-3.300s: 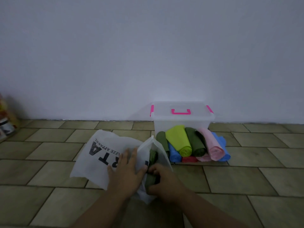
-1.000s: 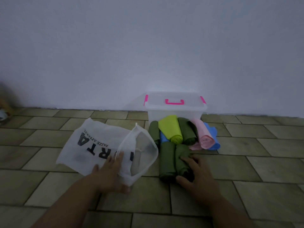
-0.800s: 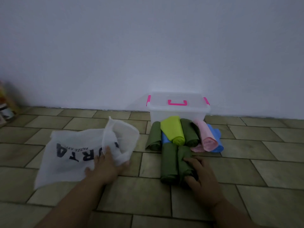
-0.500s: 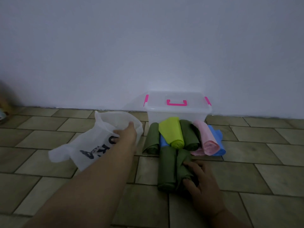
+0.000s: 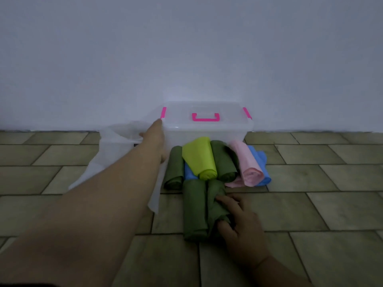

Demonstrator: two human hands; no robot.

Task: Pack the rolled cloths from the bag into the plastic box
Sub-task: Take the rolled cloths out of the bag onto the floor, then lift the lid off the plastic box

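A clear plastic box (image 5: 207, 133) with pink latches and its lid on stands against the wall. Several rolled cloths lie on the floor before it: olive (image 5: 175, 169), lime (image 5: 200, 157), dark green (image 5: 222, 162), pink (image 5: 246, 164) and blue (image 5: 262, 168). Nearer me lie two more olive rolls (image 5: 194, 210). My right hand (image 5: 241, 226) grips the right one of that pair. My left hand (image 5: 154, 134) reaches far out beside the box's left end and holds the white bag (image 5: 116, 154), which hangs limp under my arm.
The floor is olive-toned tile (image 5: 310, 204) running to a plain pale wall (image 5: 186, 48). Bare tiles lie to the right of the cloths and in front of me.
My left hand has carried the white bag from the floor at my left up and forward to the box's left end. My right hand has stayed on the olive roll.
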